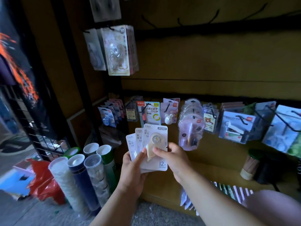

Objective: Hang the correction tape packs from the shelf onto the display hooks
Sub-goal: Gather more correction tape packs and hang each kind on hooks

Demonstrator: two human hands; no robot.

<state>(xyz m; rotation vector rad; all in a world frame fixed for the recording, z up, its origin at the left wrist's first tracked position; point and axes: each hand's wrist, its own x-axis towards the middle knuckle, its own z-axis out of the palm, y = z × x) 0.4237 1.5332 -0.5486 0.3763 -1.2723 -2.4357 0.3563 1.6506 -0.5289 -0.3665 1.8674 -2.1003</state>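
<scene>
I hold three white correction tape packs fanned out in front of the display wall. My left hand grips the fan from below, thumb across the lower fronts. My right hand pinches the right edge of the front pack, the one marked 12 m with a beige tape dispenser in its blister. A row of black display hooks behind the packs carries other carded stationery. Higher up, bare black hooks jut from a dark rail.
Carded packs hang at upper left. Several capped tubes stand on the floor at left beside a red bag. More packs lie on the shelf at lower right. A dark pen holder stands at right.
</scene>
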